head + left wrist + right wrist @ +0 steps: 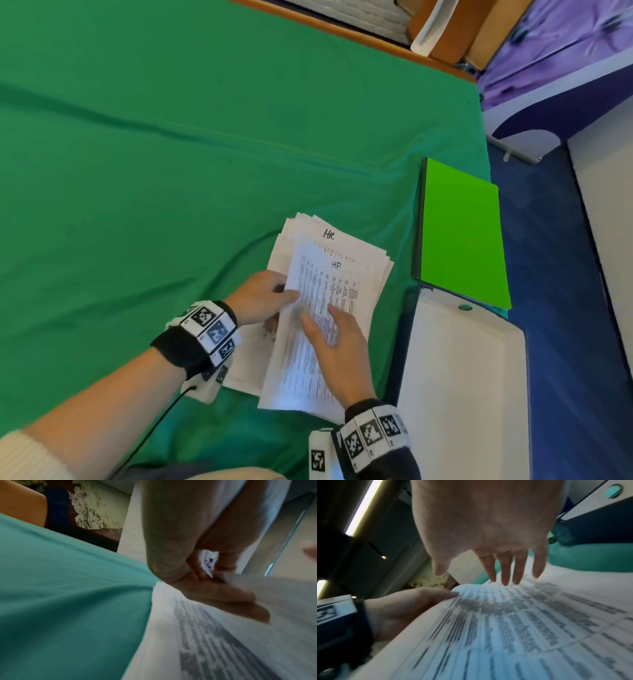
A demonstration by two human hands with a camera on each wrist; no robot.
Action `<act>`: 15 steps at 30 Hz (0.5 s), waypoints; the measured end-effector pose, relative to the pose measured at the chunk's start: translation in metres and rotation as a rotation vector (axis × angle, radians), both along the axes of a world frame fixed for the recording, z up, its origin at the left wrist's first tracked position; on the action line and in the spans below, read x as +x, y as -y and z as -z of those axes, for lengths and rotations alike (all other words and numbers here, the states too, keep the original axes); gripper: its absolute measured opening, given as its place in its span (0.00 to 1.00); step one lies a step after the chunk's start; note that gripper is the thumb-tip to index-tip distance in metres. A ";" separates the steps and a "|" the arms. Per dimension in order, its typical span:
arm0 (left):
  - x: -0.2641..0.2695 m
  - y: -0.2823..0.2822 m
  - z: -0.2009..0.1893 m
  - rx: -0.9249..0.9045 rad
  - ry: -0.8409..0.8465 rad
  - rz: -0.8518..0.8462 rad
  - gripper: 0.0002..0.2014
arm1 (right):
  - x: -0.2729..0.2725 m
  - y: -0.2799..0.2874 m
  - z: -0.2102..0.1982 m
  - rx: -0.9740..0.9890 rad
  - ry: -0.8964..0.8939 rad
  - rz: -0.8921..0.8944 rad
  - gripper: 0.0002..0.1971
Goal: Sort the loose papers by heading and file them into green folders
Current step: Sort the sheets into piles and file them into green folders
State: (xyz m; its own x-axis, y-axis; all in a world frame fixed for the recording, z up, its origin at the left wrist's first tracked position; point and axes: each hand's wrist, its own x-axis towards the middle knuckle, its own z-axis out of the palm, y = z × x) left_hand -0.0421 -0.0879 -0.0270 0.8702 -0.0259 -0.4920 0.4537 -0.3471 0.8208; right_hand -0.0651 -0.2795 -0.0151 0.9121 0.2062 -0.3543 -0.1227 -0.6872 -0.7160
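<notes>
A loose stack of printed papers [346, 246] lies on the green cloth [171, 171], the upper sheets headed "HR". My left hand [263, 294] pinches the left edge of the top sheet [315, 342], thumb on top; the left wrist view shows the fingers [223, 596] curled under that sheet [283, 601]. My right hand [337, 353] lies with straight fingers over the same sheet, the fingertips [505, 580] just at the paper [513, 622]. A bright green folder [462, 236] lies closed to the right of the stack.
A white board [459, 394] with a small green dot sits at the near right, below the folder. Past the cloth's right edge is blue floor [565, 308]. Wooden furniture [445, 37] stands beyond the far edge.
</notes>
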 end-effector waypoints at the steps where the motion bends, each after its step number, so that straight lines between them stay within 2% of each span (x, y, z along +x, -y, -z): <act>1: 0.004 0.007 -0.009 -0.030 0.039 -0.009 0.19 | -0.002 -0.008 -0.007 0.101 -0.005 -0.012 0.40; 2: 0.008 0.014 -0.016 -0.098 0.042 -0.002 0.21 | -0.003 -0.014 -0.013 0.166 0.011 -0.027 0.35; 4: 0.017 0.023 -0.030 -0.252 -0.052 0.063 0.28 | 0.002 -0.018 -0.014 0.155 0.111 -0.007 0.20; 6: 0.028 0.025 -0.032 -0.270 -0.096 0.092 0.31 | 0.011 -0.012 -0.009 0.066 0.219 0.095 0.16; 7: 0.035 0.023 -0.030 -0.199 -0.055 0.080 0.29 | 0.014 -0.008 -0.006 0.024 0.237 0.168 0.18; 10: 0.069 0.002 -0.014 0.299 0.166 0.024 0.17 | 0.020 0.003 -0.008 0.002 0.275 0.341 0.30; 11: 0.081 -0.007 -0.011 0.407 0.193 -0.009 0.18 | 0.021 0.005 -0.009 -0.013 0.313 0.364 0.32; 13: 0.106 -0.024 -0.004 0.539 0.188 -0.002 0.25 | 0.022 0.010 -0.010 -0.066 0.394 0.358 0.31; 15: 0.124 -0.036 0.001 0.616 0.156 0.098 0.27 | 0.022 0.014 -0.008 -0.096 0.467 0.313 0.22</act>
State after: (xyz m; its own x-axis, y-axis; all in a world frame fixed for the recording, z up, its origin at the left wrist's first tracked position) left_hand 0.0816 -0.0523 -0.0277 0.9406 0.1383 -0.3102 0.2878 -0.8096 0.5117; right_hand -0.0427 -0.2935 -0.0075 0.9889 -0.1123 0.0978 -0.0161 -0.7335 -0.6795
